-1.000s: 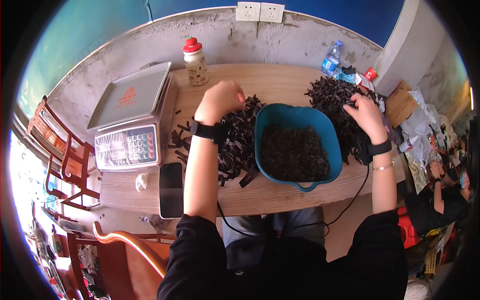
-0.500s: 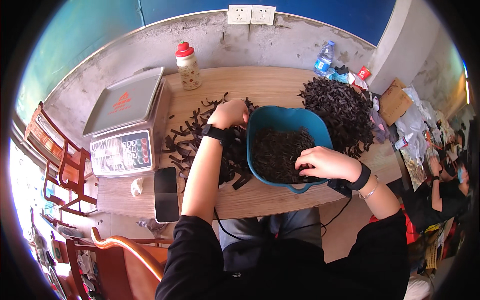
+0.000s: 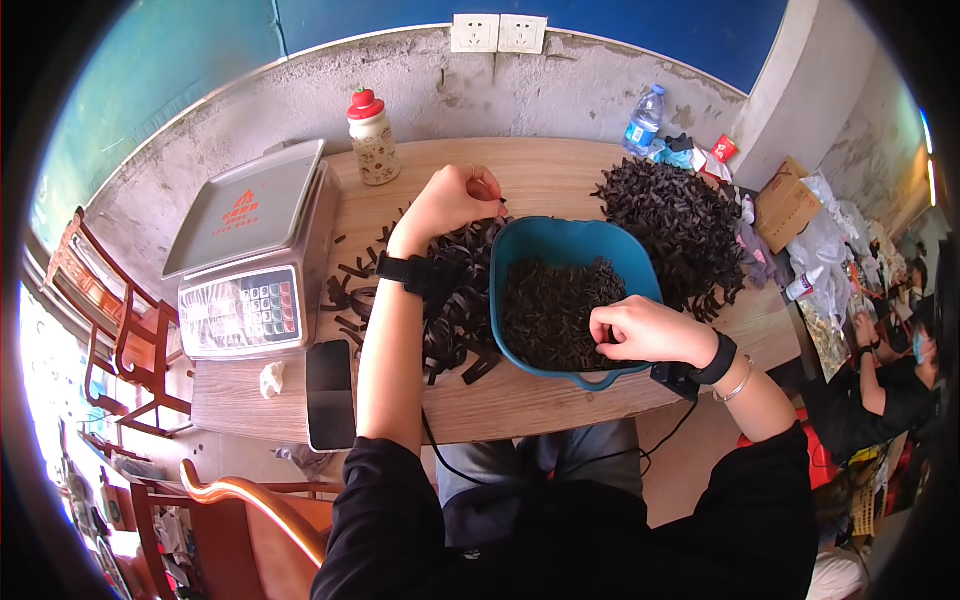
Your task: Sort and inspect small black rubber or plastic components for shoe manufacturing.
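Note:
A blue-green plastic basin stands in front of me, partly filled with small dark strips. Over its right side is my right hand, fingers curled and pinched just above the strips; whatever they hold is hidden. My left hand is beyond the basin's far left corner, thumb and fingertips closed on a short black strip. Beneath my left wrist, a loose heap of longer black strips spreads on the table. A denser pile of short black pieces lies right of the basin.
A digital scale and a black phone are on the left of the wooden table. At the back stand a red-capped bottle and a water bottle. A cardboard box and another person are to the right.
My left hand has moved slightly left and away from the basin's rim, its fingers now pinched. My right hand stays over the basin with its fingers drawn closer together.

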A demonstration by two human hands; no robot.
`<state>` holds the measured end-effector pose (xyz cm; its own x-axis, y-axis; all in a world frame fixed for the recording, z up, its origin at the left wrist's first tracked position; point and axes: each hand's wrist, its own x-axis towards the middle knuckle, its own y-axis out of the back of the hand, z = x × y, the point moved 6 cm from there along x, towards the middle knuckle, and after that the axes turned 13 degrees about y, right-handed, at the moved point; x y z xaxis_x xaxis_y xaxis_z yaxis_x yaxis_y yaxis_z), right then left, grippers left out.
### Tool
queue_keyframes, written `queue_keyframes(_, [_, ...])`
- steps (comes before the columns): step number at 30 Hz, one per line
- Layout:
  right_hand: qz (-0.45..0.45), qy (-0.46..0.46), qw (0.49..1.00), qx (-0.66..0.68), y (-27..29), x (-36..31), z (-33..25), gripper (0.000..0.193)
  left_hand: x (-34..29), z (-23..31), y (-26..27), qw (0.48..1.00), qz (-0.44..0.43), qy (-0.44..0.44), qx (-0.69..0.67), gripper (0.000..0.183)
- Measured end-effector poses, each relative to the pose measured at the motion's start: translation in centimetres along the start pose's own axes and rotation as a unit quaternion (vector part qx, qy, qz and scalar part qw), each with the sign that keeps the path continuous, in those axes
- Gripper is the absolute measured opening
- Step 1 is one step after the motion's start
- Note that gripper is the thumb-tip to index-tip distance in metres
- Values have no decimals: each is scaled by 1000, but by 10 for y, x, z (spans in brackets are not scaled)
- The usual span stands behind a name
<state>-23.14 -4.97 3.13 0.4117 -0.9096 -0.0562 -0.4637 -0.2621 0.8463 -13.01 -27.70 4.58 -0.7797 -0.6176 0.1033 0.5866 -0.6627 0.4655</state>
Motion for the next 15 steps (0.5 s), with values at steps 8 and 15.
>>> queue_keyframes(8, [56,34,998,8,0,-3,11,13,-20,33,0,981,-94,-17,-167,13])
queue_keyframes(15, [65,29,997,24,3,1,9,12,-33,68,-2,966,-72,-48,-245,20])
